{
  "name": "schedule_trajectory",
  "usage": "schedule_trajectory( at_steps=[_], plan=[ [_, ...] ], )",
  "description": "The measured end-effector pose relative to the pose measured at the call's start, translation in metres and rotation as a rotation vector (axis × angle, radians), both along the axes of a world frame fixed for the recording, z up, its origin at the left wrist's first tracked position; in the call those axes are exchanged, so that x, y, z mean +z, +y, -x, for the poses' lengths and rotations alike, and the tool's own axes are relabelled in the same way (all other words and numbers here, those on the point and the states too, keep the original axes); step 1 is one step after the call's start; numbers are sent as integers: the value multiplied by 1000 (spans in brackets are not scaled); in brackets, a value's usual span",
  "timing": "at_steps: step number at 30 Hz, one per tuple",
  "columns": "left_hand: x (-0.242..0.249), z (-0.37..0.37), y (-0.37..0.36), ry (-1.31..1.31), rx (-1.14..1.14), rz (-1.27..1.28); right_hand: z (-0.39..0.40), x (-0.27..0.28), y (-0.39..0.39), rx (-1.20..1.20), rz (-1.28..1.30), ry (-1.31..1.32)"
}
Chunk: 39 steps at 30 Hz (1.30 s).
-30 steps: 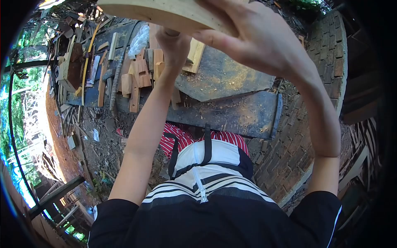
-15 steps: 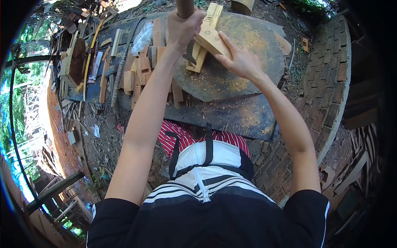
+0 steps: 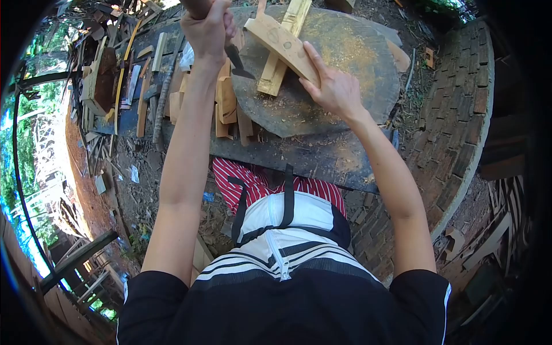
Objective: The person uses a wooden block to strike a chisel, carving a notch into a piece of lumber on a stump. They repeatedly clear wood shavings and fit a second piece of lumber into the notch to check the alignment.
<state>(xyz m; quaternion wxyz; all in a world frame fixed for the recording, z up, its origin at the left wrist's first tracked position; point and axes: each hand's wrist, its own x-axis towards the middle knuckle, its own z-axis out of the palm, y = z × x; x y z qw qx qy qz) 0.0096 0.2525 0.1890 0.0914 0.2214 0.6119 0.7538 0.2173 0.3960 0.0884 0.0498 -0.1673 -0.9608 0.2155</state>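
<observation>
My left hand (image 3: 206, 35) is closed around the thick wooden handle of an adze (image 3: 236, 61). Its dark, flared blade hangs below the fist, left of the wood and apart from it. With thumb and fingers, my right hand (image 3: 338, 92) grips the near end of a pale wooden block (image 3: 286, 47) that has round knot-like marks on its face. The block slants across a longer notched timber (image 3: 275, 70), which lies on a broad chopping slab (image 3: 359, 75) scattered with chips and sawdust.
Cut wooden pieces (image 3: 226, 99) are stacked left of the slab, on a dark low table (image 3: 287, 156). More sticks and offcuts (image 3: 142, 106) lie farther left. A curved brick edging (image 3: 454, 109) runs along the right side. Debris covers the ground.
My left hand has swung left with the adze, taking the blade away from the block. The block's far end now shows fully, while my right hand keeps its hold.
</observation>
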Motion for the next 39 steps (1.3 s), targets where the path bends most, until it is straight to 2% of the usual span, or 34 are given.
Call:
schedule_trajectory(
  at_steps=[4, 16, 21, 25, 31, 35, 39],
  plan=[
    [3, -2, -11, -40, 81, -129, 1, 1, -1, -4, 6, 1],
    [-11, -25, -4, -41, 70, -145, 0, -4, -2, -17, -4, 53],
    [-11, -23, -6, -22, 235, -178, 1, -1, -2, -22, -1, 35],
    [-11, -20, -14, -101, 216, -232, 1, -4, -2, -18, 9, 51],
    [-9, -21, -16, -19, 248, -210, 1, -4, -2, -23, 7, 67],
    [-5, -19, -19, -22, 368, -216, 1, 0, -2, -21, 20, -26],
    [-5, -21, -35, -24, 386, -295, 0, -5, -3, -29, 1, 65]
  ],
)
